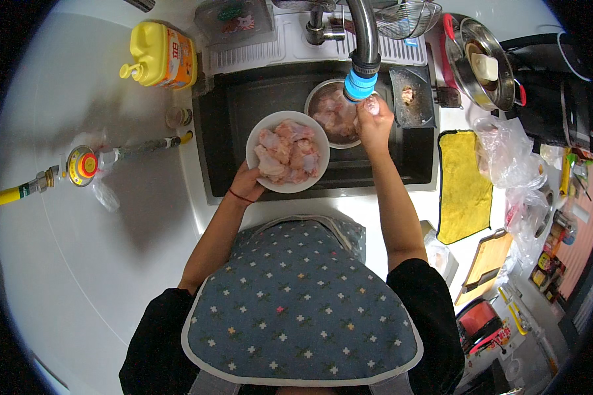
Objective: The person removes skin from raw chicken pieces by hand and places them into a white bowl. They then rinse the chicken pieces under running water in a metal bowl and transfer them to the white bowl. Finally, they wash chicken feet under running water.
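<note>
My left hand [248, 183] grips the lower left rim of a white bowl [252, 140] heaped with raw chicken pieces [287, 150]. The bowl is held over the dark sink [227, 106]. To its upper right, a round metal bowl [309, 94] in the sink holds more raw meat pieces [335, 114]. My right hand [375, 123] is at that bowl's right edge, just below the blue faucet nozzle [360, 85], with a pale pink piece of raw meat [371, 105] between thumb and fingers. The nozzle partly hides the fingertips.
A black strainer tray [415, 111] with a scrap sits at the sink's right. Farther right are a yellow cloth [464, 182], plastic bags [509, 148], a metal pot [467, 94] and a wooden cutting board [484, 264]. A yellow detergent jug [150, 54] stands upper left, near a gas valve [82, 166].
</note>
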{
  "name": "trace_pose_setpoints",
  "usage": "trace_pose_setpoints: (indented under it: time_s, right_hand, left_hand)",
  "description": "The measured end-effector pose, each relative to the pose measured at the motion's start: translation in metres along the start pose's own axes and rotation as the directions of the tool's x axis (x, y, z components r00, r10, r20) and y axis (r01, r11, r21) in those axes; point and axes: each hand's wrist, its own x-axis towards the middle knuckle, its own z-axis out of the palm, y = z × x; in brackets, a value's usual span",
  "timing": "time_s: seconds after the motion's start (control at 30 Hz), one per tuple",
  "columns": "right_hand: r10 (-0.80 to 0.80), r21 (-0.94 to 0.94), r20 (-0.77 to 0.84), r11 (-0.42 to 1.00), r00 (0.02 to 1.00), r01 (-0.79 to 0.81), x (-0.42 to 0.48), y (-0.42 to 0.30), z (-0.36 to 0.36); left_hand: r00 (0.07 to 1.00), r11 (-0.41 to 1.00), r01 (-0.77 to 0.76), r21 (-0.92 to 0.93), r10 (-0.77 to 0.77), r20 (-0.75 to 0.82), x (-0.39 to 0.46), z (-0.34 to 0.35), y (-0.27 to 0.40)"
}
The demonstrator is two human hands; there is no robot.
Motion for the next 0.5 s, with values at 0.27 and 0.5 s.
trace_pose_setpoints:
  time_s: [0.27, 0.5]
  right_hand:
    - [-0.070, -0.135, 0.039, 0.988, 0.997, 0.075, -0.002, -0.008, -0.004]
    - [-0.054, -0.607, 0.189, 0.779, 0.981, 0.160, 0.013, 0.020, -0.019]
  left_hand:
    - [1.000, 1.000, -0.007, -0.004, 0.007, -0.004, 0.002, -0.006, -0.007]
    - [1.000, 1.000, -0.007, 0.000, 0.007, 0.009, 0.005, -0.009, -0.009]
